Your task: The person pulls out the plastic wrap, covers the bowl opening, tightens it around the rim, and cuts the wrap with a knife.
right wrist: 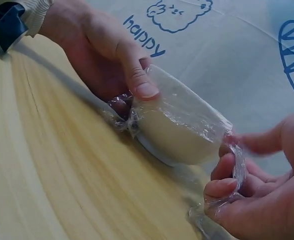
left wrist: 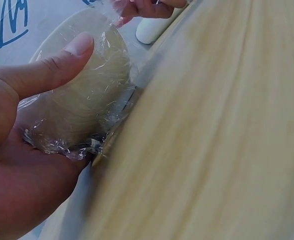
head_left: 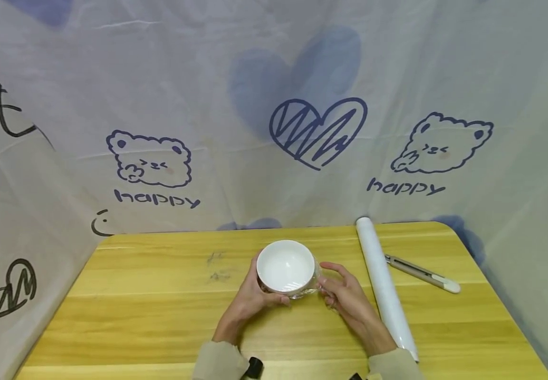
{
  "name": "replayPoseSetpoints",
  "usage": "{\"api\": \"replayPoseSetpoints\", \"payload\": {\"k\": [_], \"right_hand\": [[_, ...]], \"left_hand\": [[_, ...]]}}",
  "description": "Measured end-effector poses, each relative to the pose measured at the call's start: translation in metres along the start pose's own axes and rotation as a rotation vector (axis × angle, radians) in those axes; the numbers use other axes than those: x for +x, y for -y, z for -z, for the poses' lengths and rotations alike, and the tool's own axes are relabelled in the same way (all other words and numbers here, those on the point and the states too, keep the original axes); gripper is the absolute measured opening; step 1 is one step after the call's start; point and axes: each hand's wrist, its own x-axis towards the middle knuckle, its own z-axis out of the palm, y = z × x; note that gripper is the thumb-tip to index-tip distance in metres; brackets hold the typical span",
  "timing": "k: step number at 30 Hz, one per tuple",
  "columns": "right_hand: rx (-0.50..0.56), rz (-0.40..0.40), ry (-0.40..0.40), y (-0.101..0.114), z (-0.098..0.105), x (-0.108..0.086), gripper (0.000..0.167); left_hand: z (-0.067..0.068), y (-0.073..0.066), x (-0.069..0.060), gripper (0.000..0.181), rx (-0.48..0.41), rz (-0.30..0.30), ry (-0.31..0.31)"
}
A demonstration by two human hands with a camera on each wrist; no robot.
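Note:
A white bowl [head_left: 285,265] with clear plastic wrap [right wrist: 187,120] over its outside is held just above the table. My left hand [head_left: 251,298] grips the bowl from its left side, thumb along the near wall and fingers under and behind it. In the left wrist view the crinkled wrap bunches near the palm. At the bowl's right, my right hand [head_left: 347,298] pinches a gathered edge of the wrap between thumb and fingers, as the right wrist view shows, where a loose strand hangs among the fingers.
A long white roll [head_left: 385,285] lies on the wooden table [head_left: 150,316] right of my right hand. Beyond it is a utility knife [head_left: 421,273]. A printed cloth [head_left: 198,95] hangs behind the table and along its sides.

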Motion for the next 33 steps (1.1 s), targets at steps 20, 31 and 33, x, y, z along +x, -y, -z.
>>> {"api": "replayPoseSetpoints", "payload": {"k": [20,31,33], "right_hand": [[-0.444,0.226,0.007,-0.005,0.016,0.003,0.008],[-0.722,0.335,-0.272,-0.025,-0.016,0.009,0.015],[-0.765,0.383,-0.309,-0.028,-0.019,0.009,0.015]], "left_hand": [[-0.003,-0.004,-0.001,0.123,-0.025,0.033,-0.042],[-0.002,-0.003,-0.002,0.124,-0.018,0.042,-0.016],[-0.003,-0.003,-0.002,0.124,-0.022,0.061,-0.01]]}}
